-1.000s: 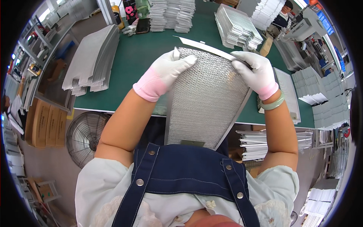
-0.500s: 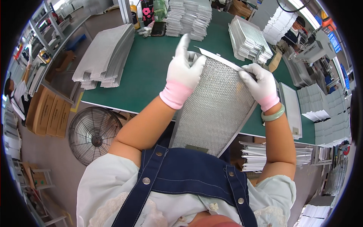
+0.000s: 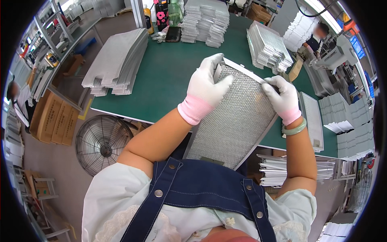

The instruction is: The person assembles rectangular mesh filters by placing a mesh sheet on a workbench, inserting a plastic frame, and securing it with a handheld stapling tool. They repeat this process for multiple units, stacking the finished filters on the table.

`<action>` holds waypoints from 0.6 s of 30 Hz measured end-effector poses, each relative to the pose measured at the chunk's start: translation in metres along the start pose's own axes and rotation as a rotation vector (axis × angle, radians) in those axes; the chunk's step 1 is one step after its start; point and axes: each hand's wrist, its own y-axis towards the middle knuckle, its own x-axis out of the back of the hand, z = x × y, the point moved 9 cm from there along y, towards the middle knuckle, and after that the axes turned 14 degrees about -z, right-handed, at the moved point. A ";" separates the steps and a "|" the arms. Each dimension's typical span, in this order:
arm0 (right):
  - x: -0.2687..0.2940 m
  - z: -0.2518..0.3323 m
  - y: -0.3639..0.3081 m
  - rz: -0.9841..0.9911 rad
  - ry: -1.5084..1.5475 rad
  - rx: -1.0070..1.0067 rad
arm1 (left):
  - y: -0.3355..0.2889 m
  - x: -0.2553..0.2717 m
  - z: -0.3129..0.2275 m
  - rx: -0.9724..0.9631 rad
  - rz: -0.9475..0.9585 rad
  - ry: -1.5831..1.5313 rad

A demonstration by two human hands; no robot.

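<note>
A silver metal mesh filter panel (image 3: 236, 117) slants between my arms, its near end against my apron and its far end over the table. Along its far edge runs a pale metal frame strip (image 3: 244, 71). My left hand (image 3: 209, 85), in a white glove with a pink cuff, grips the far left corner, fingers bent over the frame and thumb stretched across the mesh. At the far right corner, my right hand (image 3: 283, 94), gloved alike, pinches the strip between thumb and fingers. A dark rectangular plate (image 3: 212, 161) shows at the panel's near end.
Stacks of mesh sheets stand on the green table (image 3: 161, 76): one left (image 3: 117, 60), one at the back (image 3: 205, 22), one right (image 3: 268, 44). A framed panel (image 3: 311, 117) lies right. A floor fan (image 3: 105, 151) stands left below. Another person (image 3: 313, 43) works at the far right.
My left index finger, raised before, has come down over the corner of the frame. The strip's left end, which stuck out, now sits close against the panel's far edge.
</note>
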 end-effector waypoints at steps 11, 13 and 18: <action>-0.006 0.045 0.016 0.155 0.055 -0.017 | 0.013 -0.013 0.008 0.350 0.172 -0.348; -0.012 0.041 0.018 0.134 0.030 0.044 | 0.013 -0.011 0.005 0.357 0.161 -0.383; -0.007 0.062 -0.003 -0.160 -0.267 0.435 | 0.010 -0.007 0.001 0.314 0.167 -0.272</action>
